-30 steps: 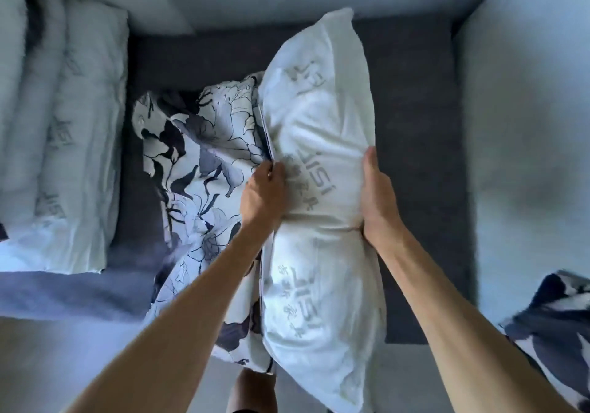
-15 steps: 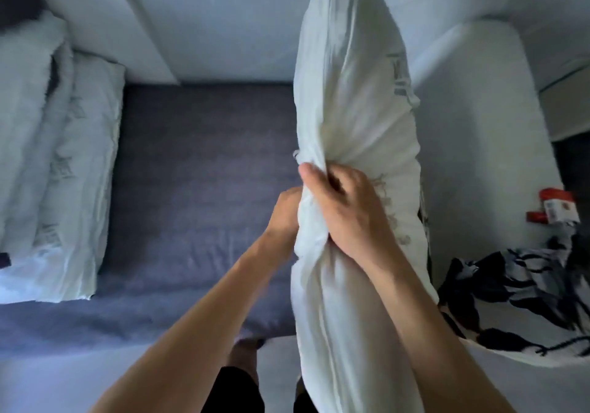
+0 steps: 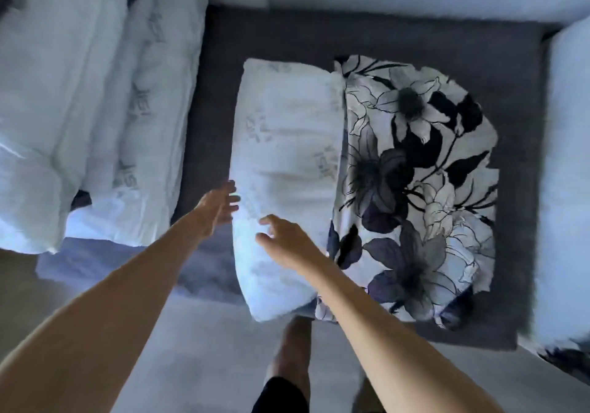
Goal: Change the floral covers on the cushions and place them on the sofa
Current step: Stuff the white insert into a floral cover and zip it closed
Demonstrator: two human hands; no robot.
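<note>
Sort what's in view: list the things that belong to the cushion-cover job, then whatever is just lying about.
Part of the job:
bare white cushion on the sofa seat
floral cover beside it
stacked bare cushions at the left
left hand and right hand, both open

Lying about:
patterned fabric scrap at the lower right edge

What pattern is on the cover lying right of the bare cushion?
Large dark flowers outlined on white, seen in the head view on the floral fabric cover beside the bare white cushion.

Open hands (image 3: 252,224) over bare cushion (image 3: 284,169)
</note>
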